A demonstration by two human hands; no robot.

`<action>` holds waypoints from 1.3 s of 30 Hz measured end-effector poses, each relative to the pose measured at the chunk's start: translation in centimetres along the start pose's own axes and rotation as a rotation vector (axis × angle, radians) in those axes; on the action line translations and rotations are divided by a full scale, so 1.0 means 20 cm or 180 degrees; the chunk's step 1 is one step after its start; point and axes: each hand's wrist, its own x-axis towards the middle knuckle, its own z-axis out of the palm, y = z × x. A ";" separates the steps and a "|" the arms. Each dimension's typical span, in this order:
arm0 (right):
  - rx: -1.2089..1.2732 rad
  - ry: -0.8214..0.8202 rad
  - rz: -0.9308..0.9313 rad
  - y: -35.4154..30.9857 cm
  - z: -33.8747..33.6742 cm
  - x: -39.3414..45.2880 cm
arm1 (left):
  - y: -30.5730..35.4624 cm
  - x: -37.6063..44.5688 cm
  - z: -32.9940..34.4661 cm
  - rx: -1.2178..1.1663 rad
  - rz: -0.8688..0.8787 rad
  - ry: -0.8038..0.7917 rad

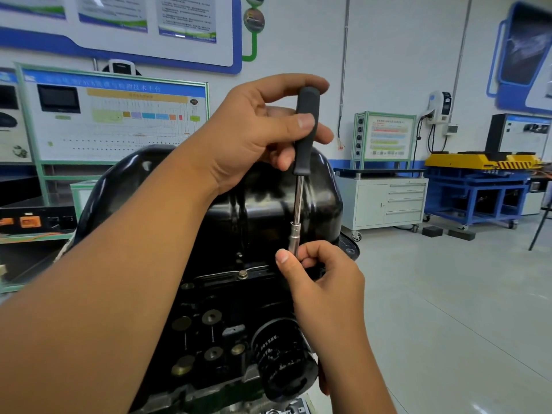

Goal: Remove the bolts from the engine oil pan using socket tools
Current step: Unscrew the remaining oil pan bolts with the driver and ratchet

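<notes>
Left hand grips driver upright — right hand pinches socket.

White wall with posters, grey glossy floor, green-framed training board, white drawer cabinet, blue cart

Left hand gripping black handle of upright socket driver, right hand pinching its socket, black oil pan behind, one bolt left of socket
</notes>
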 end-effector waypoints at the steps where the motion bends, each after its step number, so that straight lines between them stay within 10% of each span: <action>1: -0.0024 0.0004 -0.0010 0.00 0.00 0.00 | -0.01 0.00 0.00 0.0041 0.0040 0.0078; 39: -0.0104 -0.0002 -0.0035 -0.01 0.00 0.00 | 0.00 -0.01 0.03 0.0184 0.0112 0.0435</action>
